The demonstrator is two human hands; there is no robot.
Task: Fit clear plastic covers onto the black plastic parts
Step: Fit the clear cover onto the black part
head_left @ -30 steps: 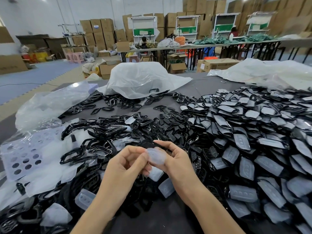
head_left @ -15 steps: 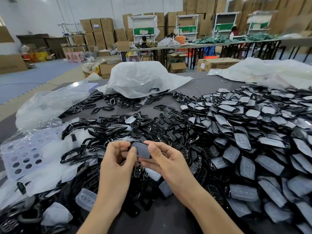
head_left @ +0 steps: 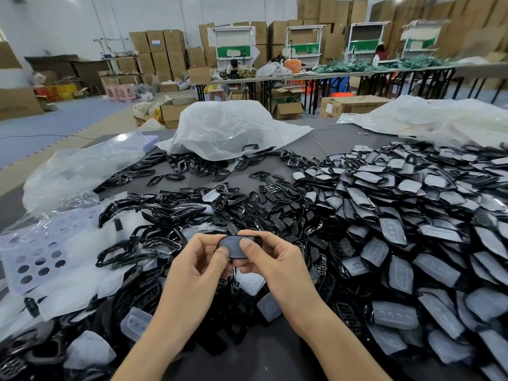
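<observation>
Both hands hold one black plastic part with a clear cover (head_left: 234,247) on it, just above the table's middle. My left hand (head_left: 196,266) pinches its left end between thumb and fingers. My right hand (head_left: 270,259) grips its right side, thumb pressing on the cover's top. Loose clear covers (head_left: 136,323) lie below my left wrist, and another clear cover (head_left: 268,306) lies under my right wrist. Bare black frames (head_left: 165,215) are heaped left of centre. A big pile of covered black parts (head_left: 406,229) fills the right side.
The grey table (head_left: 324,145) carries a white plastic bag (head_left: 228,130) at the back centre, clear bags (head_left: 79,169) at the left, and a perforated clear sheet (head_left: 35,257) at the near left. More white plastic sheeting (head_left: 439,119) lies at the back right.
A second ago my hands held a clear cover alone, lower down. It has since gone onto a black part, and both hands have risen slightly, my right thumb now pressing on top.
</observation>
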